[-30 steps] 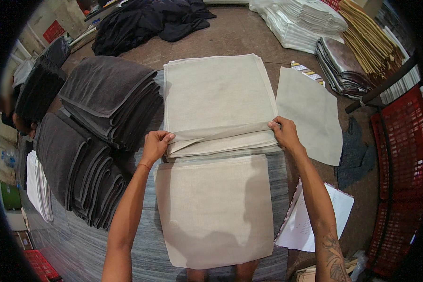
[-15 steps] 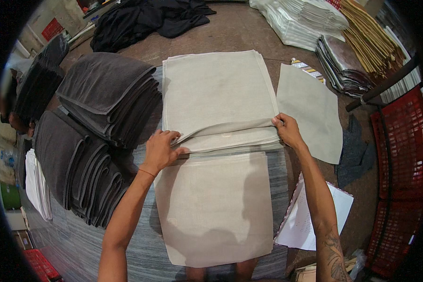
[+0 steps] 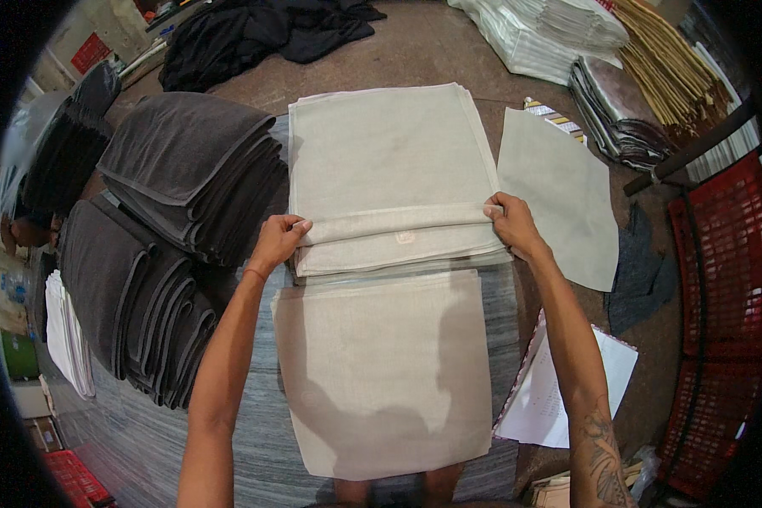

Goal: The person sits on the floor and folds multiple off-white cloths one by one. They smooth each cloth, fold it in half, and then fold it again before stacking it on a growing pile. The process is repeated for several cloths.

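A stack of pale beige cloth sheets (image 3: 389, 152) lies in front of me. Its top sheet has the near edge folded back, and the fold runs straight between my hands. At the fold's left end, my left hand (image 3: 281, 241) pinches the cloth between thumb and fingers. My right hand (image 3: 514, 223) pinches the same edge at the right end. Just below the fold a small pale emblem shows on the cloth. Closer to me lies a separate beige cloth (image 3: 381, 372), flat, with my shadow across it.
Piles of folded dark grey towels (image 3: 186, 152) stand at the left. A single pale sheet (image 3: 559, 195) and a paper notebook (image 3: 567, 389) lie at the right. Red plastic crates (image 3: 720, 271) line the right edge. Black fabric (image 3: 262, 38) is heaped at the back.
My left hand has gone from spread on the stack to pinching the edge, a little farther away. The slanted fold is now level and wider, and the emblem has come fully into sight.
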Demonstrator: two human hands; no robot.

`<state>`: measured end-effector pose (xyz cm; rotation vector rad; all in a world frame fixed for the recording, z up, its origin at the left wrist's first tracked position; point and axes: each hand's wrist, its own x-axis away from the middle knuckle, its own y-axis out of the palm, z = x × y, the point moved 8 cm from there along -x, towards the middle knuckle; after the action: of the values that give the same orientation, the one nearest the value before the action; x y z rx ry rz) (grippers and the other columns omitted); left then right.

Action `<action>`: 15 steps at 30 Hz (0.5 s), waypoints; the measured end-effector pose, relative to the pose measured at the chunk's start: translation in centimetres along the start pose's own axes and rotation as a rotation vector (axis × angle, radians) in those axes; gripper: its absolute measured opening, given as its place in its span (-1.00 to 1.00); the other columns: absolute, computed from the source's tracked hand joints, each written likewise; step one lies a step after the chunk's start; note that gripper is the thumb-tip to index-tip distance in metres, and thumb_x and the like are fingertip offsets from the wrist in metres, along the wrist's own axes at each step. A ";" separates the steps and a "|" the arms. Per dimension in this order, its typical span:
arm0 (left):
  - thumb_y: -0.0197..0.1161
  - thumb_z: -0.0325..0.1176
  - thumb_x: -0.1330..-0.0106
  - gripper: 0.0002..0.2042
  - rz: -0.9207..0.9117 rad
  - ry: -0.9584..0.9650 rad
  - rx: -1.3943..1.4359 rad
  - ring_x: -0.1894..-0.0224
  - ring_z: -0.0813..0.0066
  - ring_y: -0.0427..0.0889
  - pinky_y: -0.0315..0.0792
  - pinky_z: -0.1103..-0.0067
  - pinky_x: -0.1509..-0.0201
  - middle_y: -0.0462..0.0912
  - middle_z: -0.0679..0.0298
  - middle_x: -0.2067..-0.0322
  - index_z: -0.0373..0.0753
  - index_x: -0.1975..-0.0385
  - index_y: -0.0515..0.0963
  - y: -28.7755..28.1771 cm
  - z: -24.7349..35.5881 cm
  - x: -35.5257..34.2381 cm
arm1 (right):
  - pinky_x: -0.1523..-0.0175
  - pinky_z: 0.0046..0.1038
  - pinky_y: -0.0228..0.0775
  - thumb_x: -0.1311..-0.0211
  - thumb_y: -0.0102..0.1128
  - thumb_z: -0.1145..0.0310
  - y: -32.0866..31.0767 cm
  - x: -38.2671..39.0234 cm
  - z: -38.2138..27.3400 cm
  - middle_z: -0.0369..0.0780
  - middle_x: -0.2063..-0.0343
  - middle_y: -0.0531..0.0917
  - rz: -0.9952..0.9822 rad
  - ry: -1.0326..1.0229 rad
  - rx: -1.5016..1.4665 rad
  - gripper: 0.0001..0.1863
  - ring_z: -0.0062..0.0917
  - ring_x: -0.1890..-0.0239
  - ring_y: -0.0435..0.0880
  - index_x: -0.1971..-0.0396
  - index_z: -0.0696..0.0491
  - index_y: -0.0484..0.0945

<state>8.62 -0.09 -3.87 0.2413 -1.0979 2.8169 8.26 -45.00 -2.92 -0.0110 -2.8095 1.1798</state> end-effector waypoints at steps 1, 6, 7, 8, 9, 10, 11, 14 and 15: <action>0.32 -0.28 -0.28 -0.73 0.000 0.005 0.001 0.34 0.41 0.67 0.53 0.48 0.16 0.75 0.13 0.39 -0.38 0.22 0.71 -0.1 0.1 0.3 | 0.04 -0.18 0.44 -0.24 0.22 0.38 0.2 0.1 0.1 0.04 0.33 0.69 -0.026 0.014 -0.025 -0.81 -0.09 0.20 0.67 0.25 0.18 0.63; 0.33 -0.56 -0.11 -0.81 0.152 0.463 -0.283 0.17 0.25 0.62 0.51 0.43 0.03 0.75 0.19 0.24 -0.26 0.27 0.74 0.0 3.5 6.6 | 0.03 -0.25 0.45 -0.04 0.28 0.55 -1.0 3.2 0.9 -0.06 0.32 0.68 0.010 -0.085 0.039 -0.82 -0.17 0.19 0.64 0.29 0.12 0.65; 0.33 -0.60 -0.08 -0.78 0.132 0.485 -0.270 0.13 0.21 0.60 0.51 0.42 -0.02 0.75 0.21 0.19 -0.24 0.27 0.74 0.4 3.7 7.4 | 0.04 -0.26 0.45 -0.01 0.29 0.57 -1.4 3.8 0.5 -0.08 0.32 0.67 0.056 -0.139 0.058 -0.81 -0.18 0.19 0.63 0.30 0.11 0.65; 0.32 -0.59 -0.10 -0.78 0.132 0.443 -0.219 0.11 0.25 0.60 0.53 0.39 -0.05 0.74 0.26 0.12 -0.22 0.26 0.74 0.1 3.6 7.5 | 0.04 -0.27 0.45 -0.01 0.28 0.58 -1.4 3.9 0.2 -0.09 0.32 0.67 0.060 -0.156 0.053 -0.81 -0.19 0.20 0.63 0.31 0.10 0.66; 0.33 -0.59 -0.10 -0.78 0.126 0.431 -0.227 0.11 0.25 0.61 0.53 0.39 -0.04 0.74 0.26 0.11 -0.22 0.25 0.74 0.2 3.4 7.6 | 0.05 -0.28 0.45 -0.01 0.28 0.59 -1.4 3.9 -0.2 -0.09 0.33 0.67 0.064 -0.174 0.048 -0.80 -0.20 0.21 0.63 0.31 0.10 0.66; 0.33 -0.58 -0.11 -0.78 0.120 0.418 -0.234 0.10 0.25 0.61 0.54 0.40 -0.03 0.74 0.26 0.10 -0.23 0.25 0.74 0.2 3.2 7.8 | 0.05 -0.28 0.45 -0.01 0.28 0.59 -1.3 4.0 -0.6 -0.10 0.33 0.67 0.068 -0.191 0.043 -0.80 -0.21 0.22 0.63 0.31 0.09 0.66; 0.33 -0.58 -0.11 -0.79 0.120 0.416 -0.239 0.09 0.25 0.61 0.55 0.40 -0.02 0.75 0.26 0.10 -0.23 0.25 0.74 0.2 3.4 7.5 | 0.05 -0.28 0.45 -0.01 0.28 0.59 -1.4 3.9 -0.1 -0.11 0.32 0.67 0.068 -0.176 0.055 -0.81 -0.22 0.22 0.63 0.31 0.09 0.66; 0.33 -0.55 -0.13 -0.79 0.110 0.378 -0.193 0.13 0.26 0.63 0.56 0.41 0.03 0.74 0.26 0.05 -0.24 0.24 0.74 0.5 2.9 7.5 | 0.06 -0.27 0.45 -0.04 0.28 0.56 -1.2 3.7 0.8 -0.12 0.31 0.67 0.069 -0.163 0.071 -0.82 -0.23 0.22 0.62 0.31 0.10 0.66; 0.33 -0.53 -0.14 -0.80 0.109 0.399 -0.215 0.15 0.25 0.64 0.56 0.41 0.04 0.74 0.26 0.06 -0.24 0.23 0.74 0.4 3.1 7.7 | 0.06 -0.27 0.45 -0.05 0.28 0.56 -1.2 3.7 0.7 -0.12 0.32 0.67 0.070 -0.178 0.064 -0.83 -0.24 0.22 0.62 0.30 0.10 0.66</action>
<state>1.32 -2.12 -0.46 -0.3918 -1.3262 2.6355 4.52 -46.16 -2.20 0.0010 -2.9441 1.3486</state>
